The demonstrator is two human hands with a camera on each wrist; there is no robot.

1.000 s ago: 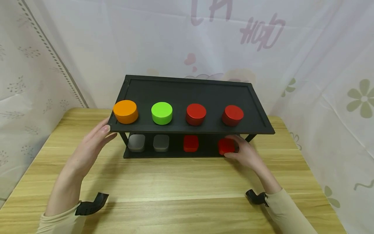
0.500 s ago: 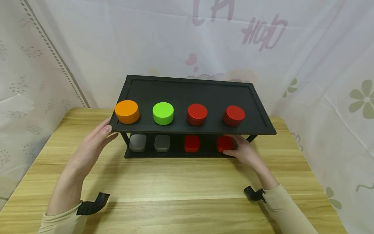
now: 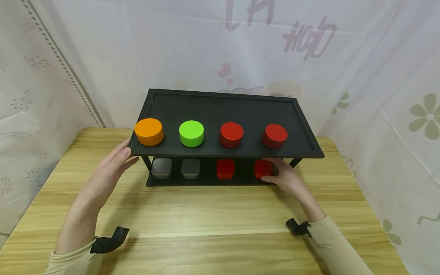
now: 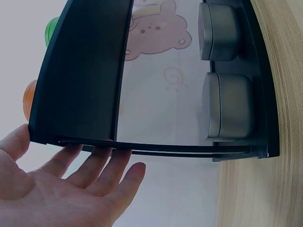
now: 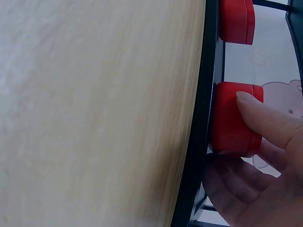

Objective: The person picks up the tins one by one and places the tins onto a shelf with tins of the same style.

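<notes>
My left hand (image 3: 106, 173) holds the left front corner of a black two-tier shelf (image 3: 220, 109); in the left wrist view its thumb lies at the upper board's front corner, fingers at the end rail. On the lower tier, my right hand (image 3: 287, 175) grips a rounded-square red tin (image 5: 232, 120), thumb on its front face and other fingers around its side and back. Left of that tin stands another square red tin (image 3: 225, 169). Farther left are two square grey tins (image 3: 162, 168), the outer one nearest my left hand.
Along the upper tier's front sit round tins: orange (image 3: 149, 131) near the left edge, green (image 3: 191, 133), red (image 3: 231, 135) and another red one (image 3: 274, 136). The shelf stands on a wooden table (image 3: 206, 221) before a printed white cloth (image 3: 192, 46).
The right hand has shifted the square red tin slightly left and back on the lower tier. My left hand stays at the shelf corner.
</notes>
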